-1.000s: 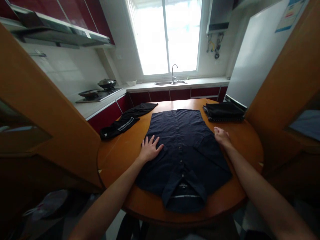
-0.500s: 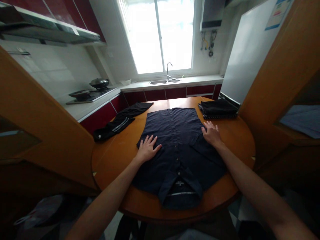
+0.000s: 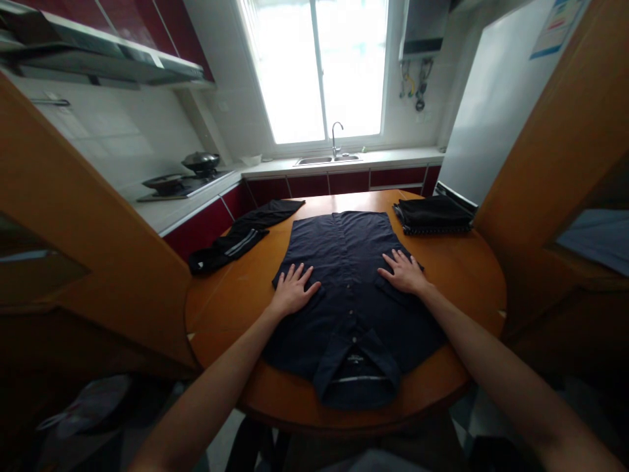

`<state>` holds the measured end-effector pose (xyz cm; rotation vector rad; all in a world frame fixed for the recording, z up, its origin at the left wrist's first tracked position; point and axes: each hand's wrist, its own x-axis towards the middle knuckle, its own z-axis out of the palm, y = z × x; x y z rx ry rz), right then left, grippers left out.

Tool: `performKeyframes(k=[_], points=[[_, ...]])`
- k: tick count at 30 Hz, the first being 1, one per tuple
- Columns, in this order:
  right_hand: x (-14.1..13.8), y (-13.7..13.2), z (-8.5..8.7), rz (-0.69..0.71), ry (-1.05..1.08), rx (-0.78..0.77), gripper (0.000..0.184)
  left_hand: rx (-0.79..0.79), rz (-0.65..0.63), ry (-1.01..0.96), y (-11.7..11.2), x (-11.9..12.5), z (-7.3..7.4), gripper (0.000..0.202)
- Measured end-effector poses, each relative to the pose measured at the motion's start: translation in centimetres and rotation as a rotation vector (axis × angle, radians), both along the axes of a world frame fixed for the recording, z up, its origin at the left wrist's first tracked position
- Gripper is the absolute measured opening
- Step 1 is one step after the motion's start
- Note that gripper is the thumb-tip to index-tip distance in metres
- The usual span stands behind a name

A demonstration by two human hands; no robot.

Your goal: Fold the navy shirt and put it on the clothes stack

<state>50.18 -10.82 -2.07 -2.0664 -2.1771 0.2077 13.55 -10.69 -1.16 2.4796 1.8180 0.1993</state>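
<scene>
A dark navy button-up shirt (image 3: 344, 262) lies spread front side up on the round wooden table (image 3: 226, 301), its collar toward me and its hem toward the window. Flat on the shirt's left side rests my left hand (image 3: 293, 290), fingers spread. My right hand (image 3: 403, 270) lies on the right side, over the sleeve, also with fingers apart. Neither hand grips the cloth. White buttons run down the middle to the opened collar, where a label shows.
Black clothing with pale stripes (image 3: 240, 239) lies loosely at the table's far left. A folded black stack (image 3: 432, 215) sits at the far right. Beyond are a sink (image 3: 314, 160), a stove with pans (image 3: 181, 187) and a white refrigerator (image 3: 496, 105). Wooden panels flank the table.
My right hand has moved left and inward from the shirt's right edge and now lies flat on the cloth. My left hand stays in place on the shirt. The view shifts slightly.
</scene>
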Motion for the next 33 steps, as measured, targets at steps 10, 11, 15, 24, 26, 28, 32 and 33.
performKeyframes(k=[10, 11, 15, 24, 26, 28, 32, 33], points=[[0.0, 0.1, -0.2, 0.003, 0.002, 0.015, 0.078, 0.132, -0.126, -0.051, -1.1, 0.7, 1.1, 0.061], [0.0, 0.1, -0.3, 0.001, 0.003, 0.017, 0.077, 0.145, -0.188, -0.058, -1.4, 0.9, 1.2, 0.06], [0.1, 0.3, -0.6, 0.003, 0.01, 0.019, 0.077, 0.028, -0.341, -0.038, -1.8, 1.4, 1.3, 0.058], [0.2, 0.3, -0.6, 0.006, 0.021, 0.018, 0.078, -0.043, -0.34, 0.013, -1.4, 1.4, 0.9, 0.055], [0.2, 0.3, -0.7, 0.007, 0.02, 0.022, 0.078, -0.043, -0.344, 0.015, -1.4, 1.4, 0.9, 0.056], [0.2, 0.4, -0.7, 0.007, 0.018, 0.021, 0.078, -0.049, -0.346, 0.022, -1.3, 1.3, 0.8, 0.058], [0.2, 0.4, -0.7, 0.003, 0.014, 0.018, 0.078, -0.064, -0.342, 0.032, -1.1, 1.3, 0.5, 0.06], [0.2, 0.4, -0.7, 0.003, 0.014, 0.019, 0.078, -0.065, -0.341, 0.03, -1.1, 1.3, 0.5, 0.06]])
